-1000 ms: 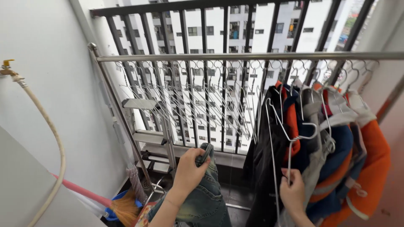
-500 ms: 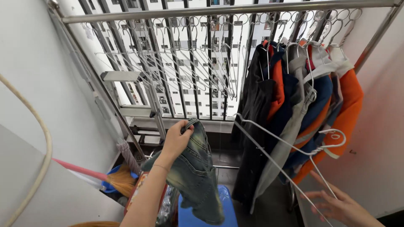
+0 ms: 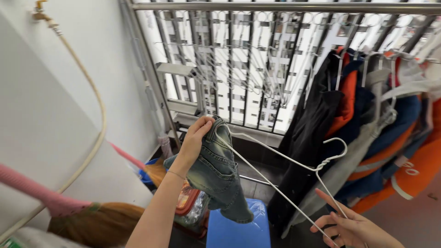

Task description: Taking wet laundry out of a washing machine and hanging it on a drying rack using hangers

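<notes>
My left hand [image 3: 195, 138] grips the waistband of a small pair of faded denim jeans [image 3: 216, 172], which hang down from it in front of the balcony grille. My right hand [image 3: 351, 225], at the lower right, holds the bottom of a white wire hanger [image 3: 285, 167]. The hanger lies tilted, with one corner touching the jeans' waistband by my left hand and its hook pointing toward the hung clothes.
A steel rail [image 3: 285, 6] carries several empty wire hangers and a bunch of black, orange, blue and grey clothes [image 3: 363, 133] at the right. Below stand a blue plastic stool [image 3: 236, 229], a broom [image 3: 87, 220] and a folding ladder [image 3: 183, 87]. A hose [image 3: 94, 92] hangs on the left wall.
The hanger has swung left, so its corner now meets the jeans' waistband. My right hand has closed more on its lower bar. The view has shifted right and down.
</notes>
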